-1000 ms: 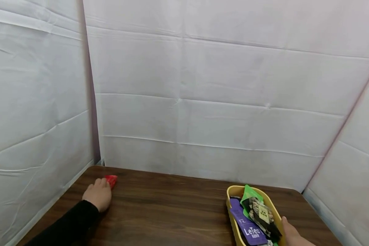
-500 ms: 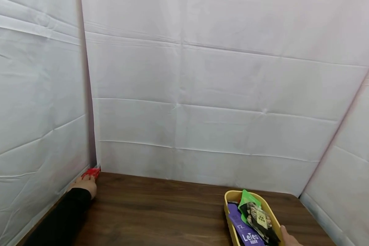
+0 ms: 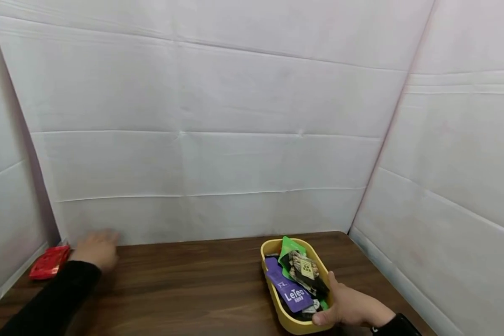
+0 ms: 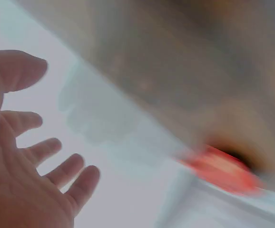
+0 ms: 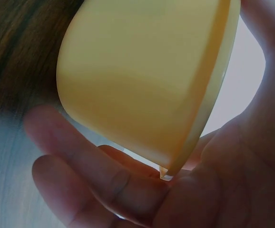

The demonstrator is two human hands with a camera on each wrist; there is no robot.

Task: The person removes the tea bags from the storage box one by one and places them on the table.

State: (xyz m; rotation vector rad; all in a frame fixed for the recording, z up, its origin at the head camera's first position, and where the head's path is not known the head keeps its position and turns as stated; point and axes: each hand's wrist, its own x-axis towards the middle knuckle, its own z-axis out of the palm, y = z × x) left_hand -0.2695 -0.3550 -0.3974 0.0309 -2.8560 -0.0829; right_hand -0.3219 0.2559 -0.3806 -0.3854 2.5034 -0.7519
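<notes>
Gripping the yellow tray (image 3: 287, 320) of snack packets by its near right corner, the right hand (image 3: 349, 308) should keep it level, while the left hand (image 3: 94, 249) hovers empty, fingers spread, beside the red packet (image 3: 49, 262) at the table's (image 3: 193, 289) far left corner.

Left arm extends forward in a black sleeve toward the far left corner of the table. Left hand (image 3: 94, 249) is blurred in the head view; the left wrist view shows its palm open, fingers (image 4: 56, 147) spread and loosely bent, gripping nothing. Right hand (image 3: 348, 305) lies near the front right edge, thumb on top, fingers (image 5: 80, 175) curled underneath in a firm hold. A dark cuff shows at the right wrist.
</notes>
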